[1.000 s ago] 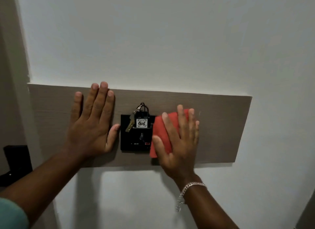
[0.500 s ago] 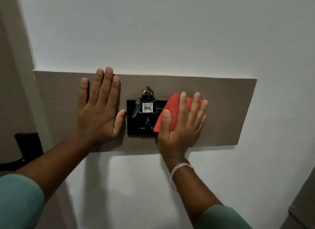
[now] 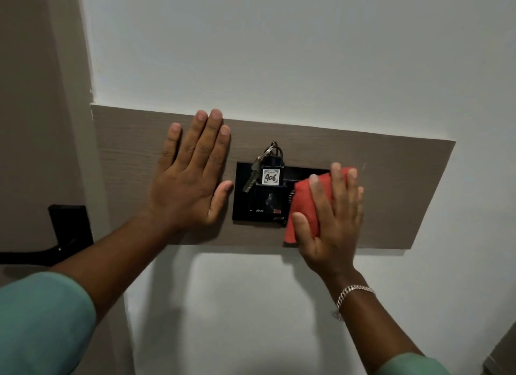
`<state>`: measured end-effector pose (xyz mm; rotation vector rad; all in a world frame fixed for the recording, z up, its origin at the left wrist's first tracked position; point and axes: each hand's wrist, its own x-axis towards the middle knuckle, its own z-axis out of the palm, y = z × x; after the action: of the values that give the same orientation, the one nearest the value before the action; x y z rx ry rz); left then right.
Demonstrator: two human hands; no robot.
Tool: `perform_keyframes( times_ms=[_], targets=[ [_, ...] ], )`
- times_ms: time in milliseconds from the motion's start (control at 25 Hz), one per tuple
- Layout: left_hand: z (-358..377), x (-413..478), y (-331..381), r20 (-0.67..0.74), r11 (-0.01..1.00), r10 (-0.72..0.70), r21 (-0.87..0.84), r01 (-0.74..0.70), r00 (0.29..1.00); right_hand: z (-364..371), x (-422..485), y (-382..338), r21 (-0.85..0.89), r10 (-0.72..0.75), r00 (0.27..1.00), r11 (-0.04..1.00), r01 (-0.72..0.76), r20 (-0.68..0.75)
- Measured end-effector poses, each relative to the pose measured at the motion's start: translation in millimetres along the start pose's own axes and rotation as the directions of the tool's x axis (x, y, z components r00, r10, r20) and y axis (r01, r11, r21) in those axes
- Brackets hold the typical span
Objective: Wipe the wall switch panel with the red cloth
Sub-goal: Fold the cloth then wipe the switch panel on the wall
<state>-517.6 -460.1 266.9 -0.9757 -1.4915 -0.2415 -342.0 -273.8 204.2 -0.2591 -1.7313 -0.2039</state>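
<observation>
Spanning a white wall [image 3: 279,53]: wood-grain backing board [image 3: 391,179], landmark. Black switch panel [image 3: 245,201] mounted at board centre; key tag marked 406 [image 3: 271,176] and key [image 3: 250,179] hanging on it. Left hand [image 3: 192,176] flat, fingers spread, just left of panel. Right hand [image 3: 332,215] flat, pressing red cloth [image 3: 303,204] on panel's right edge. Door handle [image 3: 42,253] far left of board.
</observation>
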Motion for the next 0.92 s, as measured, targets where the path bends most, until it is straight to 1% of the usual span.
perform_keyframes(
  times_ms=[40,80,120,160,240,320,360,400,480,520,560,640,680,720,760,800,840,920],
  targets=[
    [1,0,-1,0.000,1.000,0.006,0.003,-0.006,1.000,0,-4,3,0.010,0.088,0.996,0.996,-0.088,-0.033],
    [1,1,-1,-0.001,1.000,0.008,0.002,-0.008,1.000,4,-8,-1,0.028,0.230,0.970,0.973,-0.228,-0.083],
    [0,2,1,-0.002,1.000,0.008,-0.002,-0.008,1.000,9,-12,-11,0.058,0.373,0.918,0.928,-0.368,-0.134],
    [0,2,1,0.000,1.000,0.003,-0.011,-0.003,1.000,16,-15,-25,0.096,0.480,0.859,0.878,-0.470,-0.181],
    [0,2,1,0.006,1.000,0.000,-0.018,0.000,1.000,31,-16,-56,0.163,0.624,0.740,0.781,-0.603,-0.252],
    [2,2,2,0.006,1.000,0.006,-0.012,-0.006,1.000,40,-12,-79,0.234,0.741,0.615,0.670,-0.705,-0.269],
    [2,2,2,0.001,1.000,0.008,-0.010,-0.008,1.000,43,-14,-84,0.248,0.761,0.594,0.648,-0.720,-0.262],
    [2,2,2,-0.005,1.000,0.008,-0.011,-0.008,1.000,43,-19,-86,0.224,0.741,0.624,0.671,-0.707,-0.248],
    [1,2,2,-0.013,1.000,0.006,-0.007,-0.006,1.000,39,-29,-79,0.135,0.643,0.735,0.765,-0.630,-0.217],
    [1,2,1,-0.015,1.000,0.005,-0.005,-0.005,1.000,37,-29,-72,0.126,0.627,0.746,0.778,-0.616,-0.224],
    [1,2,1,-0.015,1.000,0.004,-0.005,-0.004,1.000,38,-27,-68,0.151,0.658,0.711,0.751,-0.642,-0.247],
    [1,2,2,-0.013,1.000,0.000,-0.010,0.000,1.000,43,-16,-70,0.252,0.757,0.587,0.650,-0.717,-0.285],
    [0,2,2,-0.014,1.000,-0.003,-0.011,0.003,1.000,44,-14,-73,0.268,0.761,0.587,0.648,-0.713,-0.278],
    [0,2,2,-0.016,1.000,-0.004,-0.015,0.004,1.000,43,-18,-74,0.236,0.713,0.651,0.700,-0.674,-0.259],
    [0,2,2,-0.017,1.000,-0.002,-0.018,0.001,1.000,40,-27,-70,0.184,0.629,0.743,0.777,-0.602,-0.227],
    [0,2,2,-0.018,1.000,0.003,-0.017,-0.003,1.000,37,-35,-62,0.147,0.552,0.811,0.834,-0.532,-0.194],
    [-1,2,1,-0.017,1.000,0.005,-0.013,-0.005,1.000,33,-39,-50,0.123,0.512,0.841,0.859,-0.497,-0.176],
    [-2,3,1,-0.012,1.000,0.005,-0.018,-0.005,1.000,25,-39,-26,0.072,0.490,0.853,0.871,-0.486,-0.177]
  ],
)
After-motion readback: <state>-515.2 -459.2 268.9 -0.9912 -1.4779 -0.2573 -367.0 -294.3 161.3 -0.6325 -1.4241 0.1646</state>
